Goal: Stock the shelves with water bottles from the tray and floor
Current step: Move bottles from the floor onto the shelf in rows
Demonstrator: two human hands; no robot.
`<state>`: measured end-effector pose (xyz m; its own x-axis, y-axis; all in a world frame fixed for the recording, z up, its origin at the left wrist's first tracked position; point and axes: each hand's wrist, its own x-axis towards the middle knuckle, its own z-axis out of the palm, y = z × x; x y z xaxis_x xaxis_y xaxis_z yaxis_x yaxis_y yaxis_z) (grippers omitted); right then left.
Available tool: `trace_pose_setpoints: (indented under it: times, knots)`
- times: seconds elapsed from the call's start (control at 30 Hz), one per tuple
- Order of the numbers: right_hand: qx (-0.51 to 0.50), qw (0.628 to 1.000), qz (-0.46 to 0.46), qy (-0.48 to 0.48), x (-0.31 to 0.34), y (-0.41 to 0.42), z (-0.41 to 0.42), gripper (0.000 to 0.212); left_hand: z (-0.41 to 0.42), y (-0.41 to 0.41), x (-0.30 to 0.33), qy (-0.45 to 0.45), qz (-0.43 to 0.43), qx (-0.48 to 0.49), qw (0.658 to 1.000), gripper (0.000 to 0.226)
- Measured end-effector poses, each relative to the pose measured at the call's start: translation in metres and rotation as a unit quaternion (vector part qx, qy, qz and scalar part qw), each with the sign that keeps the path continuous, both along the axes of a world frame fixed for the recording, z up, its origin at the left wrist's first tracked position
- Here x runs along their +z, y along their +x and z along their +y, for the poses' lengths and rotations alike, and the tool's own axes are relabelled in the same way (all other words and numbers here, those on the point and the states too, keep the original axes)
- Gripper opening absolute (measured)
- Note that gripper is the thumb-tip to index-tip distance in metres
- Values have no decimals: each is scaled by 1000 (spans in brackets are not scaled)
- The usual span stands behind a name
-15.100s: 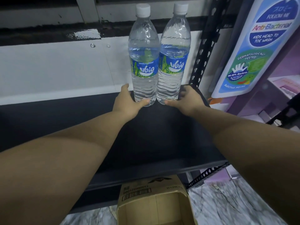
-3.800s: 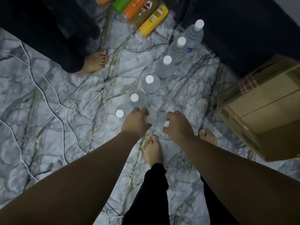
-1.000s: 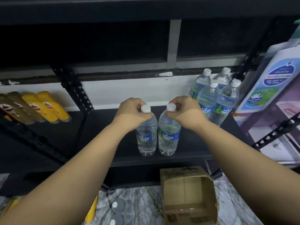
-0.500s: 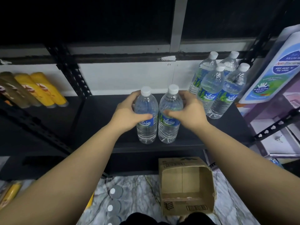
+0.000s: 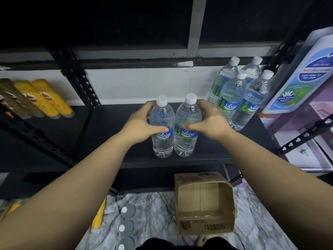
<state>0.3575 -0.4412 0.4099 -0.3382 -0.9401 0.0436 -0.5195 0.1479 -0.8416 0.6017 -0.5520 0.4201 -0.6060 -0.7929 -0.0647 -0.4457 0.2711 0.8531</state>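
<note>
Lying on the far-left shelf are yellow bottles (image 5: 52, 98). Right of them, the left hand (image 5: 142, 126) grips the left water bottle (image 5: 162, 127) and the right hand (image 5: 210, 123) grips the right water bottle (image 5: 187, 126); both stand upright, touching, near the black shelf (image 5: 111, 123) front edge. Four stocked bottles (image 5: 239, 94) cluster far right. Below, what seem to be bottle caps (image 5: 124, 219) dot the floor beside a cardboard box (image 5: 203, 202).

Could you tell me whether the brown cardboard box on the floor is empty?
Empty: the brown cardboard box lies tipped, its bare inside showing.
</note>
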Motion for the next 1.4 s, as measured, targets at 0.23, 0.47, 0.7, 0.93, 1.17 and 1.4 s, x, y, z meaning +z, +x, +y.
trace_pose_setpoints:
  times: [0.23, 0.47, 0.7, 0.93, 1.17, 1.4]
  knots:
    - [29, 999, 27, 22, 1, -9, -2, 87, -6, -6, 3, 17, 9, 2, 1000, 93]
    - [48, 999, -16, 19, -2, -23, -1, 83, -2, -19, 7, 14, -2, 9, 1000, 90]
    - [57, 998, 4, 30, 5, -70, 22, 74, 21, -68, 3, 15, 9, 26, 1000, 89]
    - [31, 998, 0, 46, 8, -149, 60, 64, 51, -148, -2, 25, 35, 10, 999, 88]
    - [-12, 999, 9, 31, 3, -215, 88, 72, 74, -229, -7, 15, 53, -2, 998, 90]
    - [-24, 999, 16, 25, 1, -249, 91, 76, 82, -263, -14, 0, 71, 9, 997, 90]
